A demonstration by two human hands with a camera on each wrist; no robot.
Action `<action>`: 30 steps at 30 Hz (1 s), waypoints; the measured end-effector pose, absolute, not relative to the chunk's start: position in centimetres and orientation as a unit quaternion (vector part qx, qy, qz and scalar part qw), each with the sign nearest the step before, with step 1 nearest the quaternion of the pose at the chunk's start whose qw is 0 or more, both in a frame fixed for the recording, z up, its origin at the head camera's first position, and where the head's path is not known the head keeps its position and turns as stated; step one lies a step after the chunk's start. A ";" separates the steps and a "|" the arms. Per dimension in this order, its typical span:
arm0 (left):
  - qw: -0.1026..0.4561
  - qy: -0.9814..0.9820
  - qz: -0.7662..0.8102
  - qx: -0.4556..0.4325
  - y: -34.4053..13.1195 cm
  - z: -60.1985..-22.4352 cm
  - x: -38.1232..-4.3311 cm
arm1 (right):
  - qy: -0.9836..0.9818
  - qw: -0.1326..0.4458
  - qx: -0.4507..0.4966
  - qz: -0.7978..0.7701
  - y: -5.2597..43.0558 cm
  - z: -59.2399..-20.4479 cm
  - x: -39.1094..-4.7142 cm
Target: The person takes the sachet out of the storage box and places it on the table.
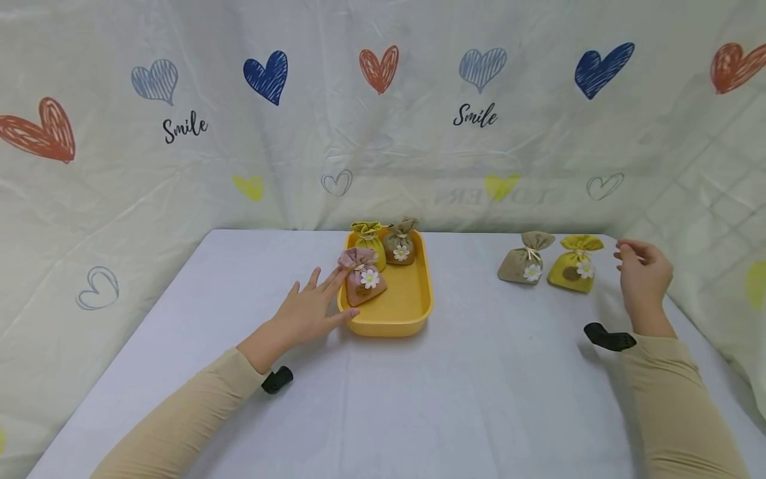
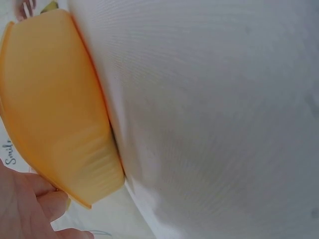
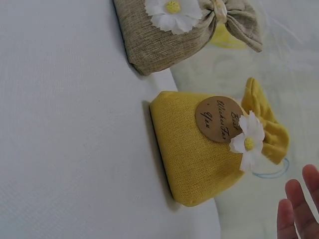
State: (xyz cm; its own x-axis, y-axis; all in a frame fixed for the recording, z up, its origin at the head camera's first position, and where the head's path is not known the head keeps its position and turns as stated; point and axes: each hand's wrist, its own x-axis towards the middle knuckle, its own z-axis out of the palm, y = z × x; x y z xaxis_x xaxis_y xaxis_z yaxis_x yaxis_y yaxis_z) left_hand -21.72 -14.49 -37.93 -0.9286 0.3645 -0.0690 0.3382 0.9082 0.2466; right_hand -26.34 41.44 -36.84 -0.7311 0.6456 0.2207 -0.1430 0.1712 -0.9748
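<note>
My left hand (image 1: 308, 311) has its fingers spread at the left side of a yellow plastic tray (image 1: 413, 322). In the left wrist view its fingertips meet the rim of the tray (image 2: 55, 99). A pink drawstring pouch (image 1: 362, 287) with a white flower lies in the tray beside those fingers. Behind it in the tray are a yellow pouch (image 1: 370, 245) and a grey-beige pouch (image 1: 399, 246). At the right, my right hand (image 1: 646, 276) is raised with loosely bent fingers, holding nothing. Closest to it stands another yellow pouch (image 3: 199, 149), tagged and flowered; the fingers are apart from it.
Left of that yellow pouch stands a second grey-beige pouch (image 1: 519, 264) with a white flower. A white cloth covers the table (image 1: 467, 399). Close behind its far edge hangs a pale curtain (image 1: 419, 153) printed with hearts and words.
</note>
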 end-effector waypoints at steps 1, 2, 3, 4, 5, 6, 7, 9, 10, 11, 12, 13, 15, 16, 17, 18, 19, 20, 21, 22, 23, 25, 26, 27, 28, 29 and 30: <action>0.057 0.975 0.116 0.180 -14.5 -37.9 -21.7 | -0.688 0.318 -0.181 0.627 41.4 -36.7 -26.3; 0.058 0.975 0.117 0.180 -14.5 -37.9 -21.7 | -0.680 0.316 -0.180 0.637 41.3 -36.5 -26.3; 0.058 0.975 0.118 0.180 -14.5 -37.9 -21.7 | -0.674 0.313 -0.179 0.645 41.3 -36.4 -26.3; 0.057 0.975 0.118 0.180 -14.5 -37.9 -21.7 | -0.674 0.310 -0.179 0.647 41.2 -36.2 -26.2; 0.057 0.975 0.118 0.180 -14.5 -38.0 -21.8 | -0.670 0.308 -0.178 0.652 41.1 -36.1 -26.2; 0.056 0.975 0.119 0.180 -14.5 -38.0 -21.8 | -0.667 0.307 -0.175 0.656 41.0 -36.0 -26.1; 0.056 0.975 0.119 0.181 -14.6 -38.0 -21.9 | -0.669 0.306 -0.173 0.655 40.8 -35.8 -26.1; 0.055 0.975 0.119 0.182 -14.6 -38.0 -21.9 | -0.665 0.308 -0.164 0.660 40.5 -35.6 -26.0; 0.056 0.975 0.120 0.181 -14.5 -38.0 -21.9 | -0.664 0.308 -0.160 0.662 40.2 -35.4 -25.9; 0.057 0.975 0.120 0.180 -14.5 -38.0 -21.9 | -0.662 0.309 -0.154 0.666 40.0 -35.3 -25.9; 0.058 0.975 0.120 0.180 -14.5 -38.0 -21.8 | -0.661 0.307 -0.150 0.668 39.8 -35.2 -25.9; 0.059 0.975 0.120 0.180 -14.6 -38.0 -21.8 | -0.661 0.305 -0.146 0.671 39.6 -35.0 -25.9; 0.061 0.975 0.119 0.178 -14.5 -38.0 -21.8 | -0.657 0.298 -0.138 0.678 39.2 -34.8 -25.8; 0.060 0.975 0.118 0.178 -14.5 -38.0 -21.7 | -0.659 0.294 -0.133 0.679 39.0 -34.6 -25.7; 0.060 0.975 0.117 0.177 -14.5 -38.0 -21.7 | -0.661 0.290 -0.130 0.679 38.8 -34.5 -25.7; 0.060 0.976 0.116 0.177 -14.5 -38.0 -21.7 | -0.662 0.287 -0.125 0.681 38.6 -34.4 -25.6; 0.059 0.976 0.116 0.177 -14.5 -38.0 -21.7 | -0.664 0.283 -0.120 0.681 38.5 -34.3 -25.6; 0.059 0.976 0.116 0.176 -14.5 -37.9 -21.7 | -0.667 0.281 -0.115 0.680 38.3 -34.2 -25.6; 0.060 0.976 0.116 0.175 -14.5 -37.9 -21.7 | -0.669 0.279 -0.109 0.680 38.2 -34.2 -25.6; 0.060 0.976 0.116 0.175 -14.4 -37.9 -21.7 | -0.674 0.276 -0.102 0.677 38.0 -34.1 -25.6; 0.061 0.976 0.117 0.174 -14.4 -37.9 -21.7 | -0.679 0.273 -0.096 0.675 37.8 -34.1 -25.5; 0.063 0.976 0.118 0.173 -14.4 -37.8 -21.7 | -0.682 0.272 -0.082 0.674 37.4 -34.2 -25.6; 0.064 0.976 0.119 0.173 -14.4 -37.8 -21.7 | -0.686 0.273 -0.074 0.670 37.1 -34.2 -25.6; 0.064 0.976 0.120 0.173 -14.4 -37.8 -21.7 | -0.690 0.273 -0.065 0.668 36.8 -34.3 -25.6; 0.064 0.975 0.120 0.173 -14.5 -37.9 -21.7 | -0.692 0.271 -0.055 0.667 36.5 -34.3 -25.5; 0.064 0.975 0.121 0.173 -14.5 -37.9 -21.7 | -0.693 0.270 -0.044 0.666 36.2 -34.4 -25.5; 0.064 0.975 0.121 0.173 -14.5 -37.9 -21.7 | -0.690 0.269 -0.033 0.672 35.8 -34.4 -25.6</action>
State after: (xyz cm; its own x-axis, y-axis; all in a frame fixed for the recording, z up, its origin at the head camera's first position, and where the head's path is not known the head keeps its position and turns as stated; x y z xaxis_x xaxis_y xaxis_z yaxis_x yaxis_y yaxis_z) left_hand -21.69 -14.53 -37.90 -0.9317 0.3537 -0.0826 0.3228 0.9106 0.2581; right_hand -25.58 35.82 -34.43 -0.8531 0.4063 0.3274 -0.3165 0.0958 -0.9437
